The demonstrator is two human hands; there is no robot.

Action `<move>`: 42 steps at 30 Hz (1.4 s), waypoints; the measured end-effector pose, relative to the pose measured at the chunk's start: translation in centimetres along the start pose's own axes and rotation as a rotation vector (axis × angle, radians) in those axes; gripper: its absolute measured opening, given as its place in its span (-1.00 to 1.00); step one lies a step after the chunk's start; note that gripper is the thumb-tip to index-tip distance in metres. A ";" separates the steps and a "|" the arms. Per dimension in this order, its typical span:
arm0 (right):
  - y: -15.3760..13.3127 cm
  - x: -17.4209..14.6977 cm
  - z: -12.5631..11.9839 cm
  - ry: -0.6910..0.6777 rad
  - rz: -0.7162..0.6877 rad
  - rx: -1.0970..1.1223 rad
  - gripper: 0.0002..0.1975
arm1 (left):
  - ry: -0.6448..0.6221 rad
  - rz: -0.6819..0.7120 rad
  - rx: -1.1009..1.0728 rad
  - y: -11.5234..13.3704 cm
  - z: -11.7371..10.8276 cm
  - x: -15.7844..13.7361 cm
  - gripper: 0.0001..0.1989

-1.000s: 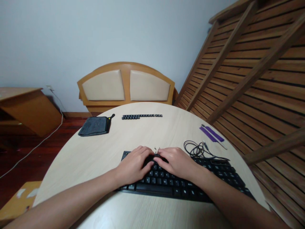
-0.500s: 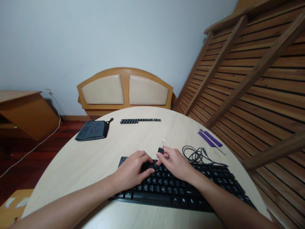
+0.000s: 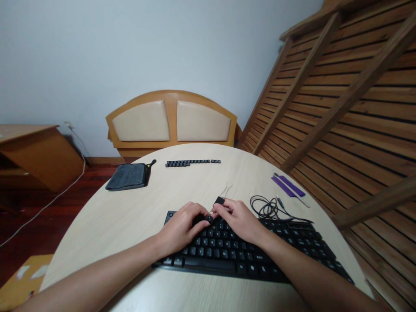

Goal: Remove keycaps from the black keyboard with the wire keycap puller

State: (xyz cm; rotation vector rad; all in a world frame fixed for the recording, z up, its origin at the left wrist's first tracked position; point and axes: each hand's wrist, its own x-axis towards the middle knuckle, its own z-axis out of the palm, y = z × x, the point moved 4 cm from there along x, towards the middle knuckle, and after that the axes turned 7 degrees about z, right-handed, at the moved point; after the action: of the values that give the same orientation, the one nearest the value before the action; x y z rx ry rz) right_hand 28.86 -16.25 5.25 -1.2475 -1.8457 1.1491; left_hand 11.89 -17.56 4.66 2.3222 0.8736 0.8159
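- Pale tabletop (image 3: 136, 212) is backed by a padded headboard (image 3: 171, 117).
- Across its near side, a black keyboard (image 3: 209, 263) is laid, with a cable (image 3: 268, 208) coiled behind its right part.
- Above the keyboard, a small black keycap (image 3: 209, 219) is pinched in the narrow grip of the left hand (image 3: 184, 223).
- By the right hand's (image 3: 239, 219) grip, a wire puller (image 3: 220, 200) is held at its black handle (prongs point away).
- Farther back, loose keycaps (image 3: 177, 164) are lined up beside a dark pouch (image 3: 128, 176).
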 end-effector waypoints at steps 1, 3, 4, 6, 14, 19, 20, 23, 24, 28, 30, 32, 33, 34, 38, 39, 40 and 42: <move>0.0 0.0 0.0 -0.009 0.002 0.017 -0.68 | 0.002 0.007 -0.004 0.0 0.0 0.0 -0.88; 0.0 0.0 0.0 -0.020 0.011 0.054 -0.67 | 0.007 0.016 -0.005 0.1 -0.1 -0.1 -0.88; 0.0 0.1 0.1 -0.025 0.019 0.068 -0.67 | 0.013 0.016 0.001 0.1 -0.1 -0.1 -0.88; 0.0 0.1 0.1 -0.039 0.031 0.092 -0.66 | 0.032 0.017 0.013 0.1 -0.1 -0.2 -0.85; 0.5 0.4 0.1 -0.062 0.091 0.143 -0.61 | 0.019 0.137 0.077 0.6 -0.3 -0.4 -0.85; 0.3 0.3 0.2 -0.065 0.086 0.137 -0.59 | 0.007 0.156 0.105 0.9 -0.4 -0.3 -0.79; 0.4 0.3 0.2 -0.068 0.088 0.141 -0.59 | 0.000 0.165 0.110 1.0 -0.4 -0.3 -0.79; 0.4 0.3 0.3 -0.081 0.097 0.162 -0.58 | -0.011 0.188 0.137 1.2 -0.3 -0.3 -0.79; 0.5 0.3 0.3 -0.088 0.101 0.169 -0.57 | -0.014 0.193 0.152 1.2 -0.3 -0.3 -0.79; 0.5 0.5 0.2 -0.093 0.119 0.183 -0.54 | -0.001 0.241 0.262 1.4 -0.2 -0.4 -0.79; 0.6 0.6 0.2 -0.089 0.121 0.184 -0.52 | 0.004 0.283 0.322 1.7 -0.2 -0.5 -0.79; 0.6 0.7 0.1 -0.082 0.119 0.190 -0.53 | 0.007 0.316 0.352 2.0 -0.2 -0.5 -0.79; 0.6 0.7 0.1 -0.075 0.120 0.195 -0.54 | 0.012 0.326 0.354 2.2 -0.2 -0.5 -0.78; 0.7 0.7 0.0 -0.066 0.123 0.198 -0.55 | 0.017 0.334 0.352 2.4 -0.3 -0.4 -0.79; 0.7 0.7 -0.1 -0.037 0.117 0.182 -0.59 | 0.055 0.342 0.332 2.4 -1.1 0.4 -0.81; 0.6 0.7 -0.1 -0.036 0.112 0.173 -0.59 | 0.076 0.333 0.328 2.1 -1.5 0.9 -0.81; 0.6 0.7 -0.1 -0.034 0.111 0.164 -0.59 | 0.106 0.318 0.330 1.5 -2.0 1.5 -0.82; 0.5 0.7 0.0 -0.034 0.123 0.154 -0.60 | 0.175 0.276 0.362 -0.1 -3.3 3.2 -0.82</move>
State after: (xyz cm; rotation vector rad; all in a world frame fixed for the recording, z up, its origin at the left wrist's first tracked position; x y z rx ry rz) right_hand 28.80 -15.53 4.78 -1.2734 -1.6890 1.3599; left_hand 11.55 -14.44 7.96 2.7661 0.8399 1.0624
